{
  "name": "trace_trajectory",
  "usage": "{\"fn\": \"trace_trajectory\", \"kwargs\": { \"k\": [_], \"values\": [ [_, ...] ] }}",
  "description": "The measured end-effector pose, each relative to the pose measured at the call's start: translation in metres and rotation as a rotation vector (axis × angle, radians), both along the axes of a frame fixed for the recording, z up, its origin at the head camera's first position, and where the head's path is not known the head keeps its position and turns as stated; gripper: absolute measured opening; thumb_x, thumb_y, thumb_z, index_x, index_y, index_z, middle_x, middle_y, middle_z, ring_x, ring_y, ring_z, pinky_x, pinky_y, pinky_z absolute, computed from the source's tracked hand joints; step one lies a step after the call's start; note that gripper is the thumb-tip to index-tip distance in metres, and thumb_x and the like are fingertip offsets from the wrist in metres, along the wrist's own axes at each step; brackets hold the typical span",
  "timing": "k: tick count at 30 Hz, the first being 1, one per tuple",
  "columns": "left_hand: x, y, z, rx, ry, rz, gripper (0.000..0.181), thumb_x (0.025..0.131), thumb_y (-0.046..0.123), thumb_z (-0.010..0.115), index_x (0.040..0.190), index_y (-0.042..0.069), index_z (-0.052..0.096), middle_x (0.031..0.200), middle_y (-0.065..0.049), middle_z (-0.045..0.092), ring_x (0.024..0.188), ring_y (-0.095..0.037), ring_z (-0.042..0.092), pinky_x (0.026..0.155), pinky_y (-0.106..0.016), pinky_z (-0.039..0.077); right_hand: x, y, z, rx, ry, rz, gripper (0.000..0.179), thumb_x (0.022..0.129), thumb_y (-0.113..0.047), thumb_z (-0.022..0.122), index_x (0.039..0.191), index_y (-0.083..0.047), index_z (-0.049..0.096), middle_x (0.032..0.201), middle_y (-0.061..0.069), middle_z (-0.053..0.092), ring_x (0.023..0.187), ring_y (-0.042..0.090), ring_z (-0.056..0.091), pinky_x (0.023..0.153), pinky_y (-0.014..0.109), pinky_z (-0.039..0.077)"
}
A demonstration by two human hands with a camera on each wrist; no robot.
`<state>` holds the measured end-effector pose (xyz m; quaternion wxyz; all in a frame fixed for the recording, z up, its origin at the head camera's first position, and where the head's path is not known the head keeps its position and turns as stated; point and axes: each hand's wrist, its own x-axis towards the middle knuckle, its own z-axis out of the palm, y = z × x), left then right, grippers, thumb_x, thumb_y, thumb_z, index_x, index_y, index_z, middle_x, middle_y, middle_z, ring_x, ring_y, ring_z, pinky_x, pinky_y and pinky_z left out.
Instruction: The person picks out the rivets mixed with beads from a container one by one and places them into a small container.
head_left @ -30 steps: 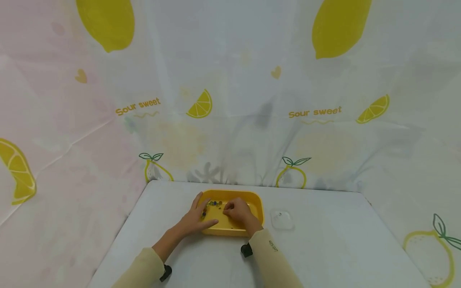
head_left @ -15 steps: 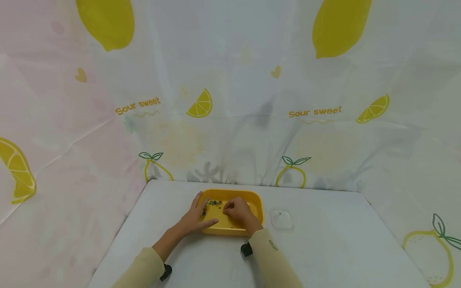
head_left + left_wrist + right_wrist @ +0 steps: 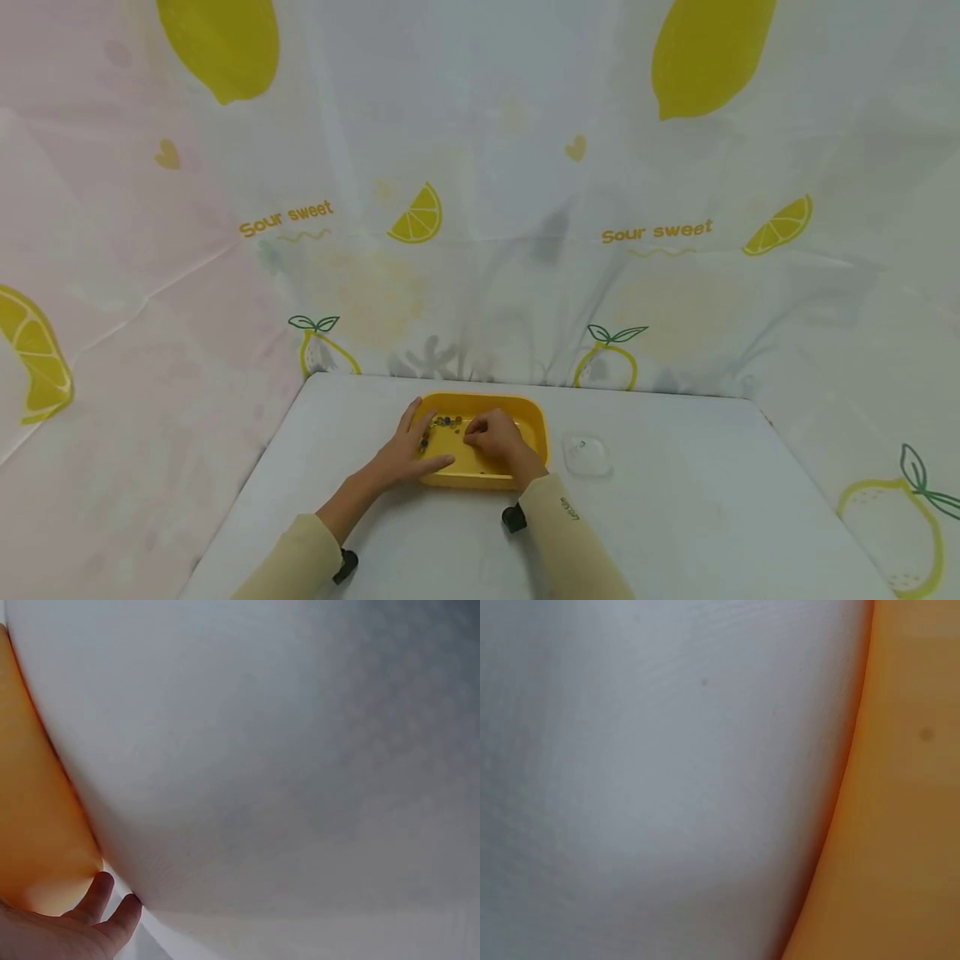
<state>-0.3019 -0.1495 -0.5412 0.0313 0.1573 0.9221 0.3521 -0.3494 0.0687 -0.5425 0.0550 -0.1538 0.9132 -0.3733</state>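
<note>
A shallow yellow tray point(image 3: 468, 482) lies on the white table, with several small coloured glass marbles or beads point(image 3: 447, 422) along its back left and left side. My left hand point(image 3: 397, 458) rests at the tray's left end, fingers spread and thumb stretched over the front rim. Inside the tray, my right hand point(image 3: 497, 435) has its thumb and fingers curled together; anything between the fingertips is too small to make out. The left wrist view shows two fingertips point(image 3: 126, 909) beside the yellow tray wall point(image 3: 37, 787). Only tray point(image 3: 900, 810) and table appear in the right wrist view.
To the right of the tray lies a clear, square, shallow dish or lid point(image 3: 588, 457) with a tiny mark or item on it. The white table point(image 3: 690, 483) ends at a lemon-print cloth point(image 3: 480, 292) behind and at both sides.
</note>
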Motion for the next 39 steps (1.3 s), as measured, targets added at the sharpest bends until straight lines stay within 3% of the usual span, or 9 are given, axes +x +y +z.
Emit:
{"fn": "trace_trajectory", "kwargs": {
  "k": [7,12,19,24,31,39],
  "values": [
    [-0.003,0.001,0.007,-0.001,0.027,-0.006,0.095,0.083,0.061,0.069,0.157,0.015,0.029,0.167,-0.012,0.000,0.137,-0.045,0.042,0.102,-0.061,0.043,-0.002,-0.001,0.008,0.002,0.001,-0.019,0.008,0.088,-0.016,0.075,0.088,-0.009,0.079,0.089,0.003,0.075,0.081,0.014,0.063,0.077,0.032,0.055],
    [-0.005,-0.001,0.007,-0.007,0.009,0.004,0.096,0.083,0.062,0.069,0.157,0.016,0.028,0.167,-0.011,-0.001,0.139,-0.045,0.039,0.104,-0.061,0.041,-0.001,-0.002,0.017,-0.030,0.012,0.005,0.008,0.088,-0.013,0.075,0.090,-0.006,0.079,0.092,0.006,0.075,0.082,0.014,0.063,0.077,0.031,0.055],
    [-0.006,-0.001,0.009,0.017,0.029,0.000,0.095,0.083,0.060,0.069,0.156,0.013,0.030,0.167,-0.013,0.000,0.138,-0.046,0.041,0.102,-0.062,0.042,0.002,-0.004,0.054,-0.053,0.053,0.156,0.012,0.090,-0.009,0.072,0.095,0.000,0.076,0.090,0.011,0.075,0.075,0.017,0.067,0.065,0.024,0.053],
    [-0.005,0.001,0.007,0.022,0.000,0.004,0.096,0.083,0.060,0.070,0.156,0.013,0.031,0.167,-0.013,0.000,0.139,-0.046,0.039,0.104,-0.062,0.040,0.006,0.003,0.074,-0.069,0.072,0.206,0.015,0.092,-0.010,0.069,0.099,0.002,0.075,0.094,0.010,0.075,0.078,0.018,0.067,0.066,0.024,0.053],
    [0.003,0.001,0.005,0.022,-0.042,0.008,0.096,0.081,0.061,0.071,0.156,0.016,0.030,0.167,-0.014,0.000,0.141,-0.046,0.035,0.107,-0.063,0.037,0.008,0.028,0.087,-0.068,0.083,0.159,0.016,0.092,-0.014,0.071,0.099,-0.002,0.077,0.093,0.006,0.074,0.076,0.010,0.064,0.068,0.025,0.054],
    [0.004,0.001,0.002,-0.010,0.006,-0.002,0.095,0.082,0.058,0.071,0.156,0.014,0.031,0.166,-0.016,0.002,0.138,-0.049,0.038,0.102,-0.063,0.042,0.008,0.070,0.101,-0.027,0.042,0.011,0.010,0.090,-0.015,0.072,0.095,-0.008,0.077,0.089,0.002,0.073,0.076,0.012,0.063,0.074,0.028,0.057]
  ]
}}
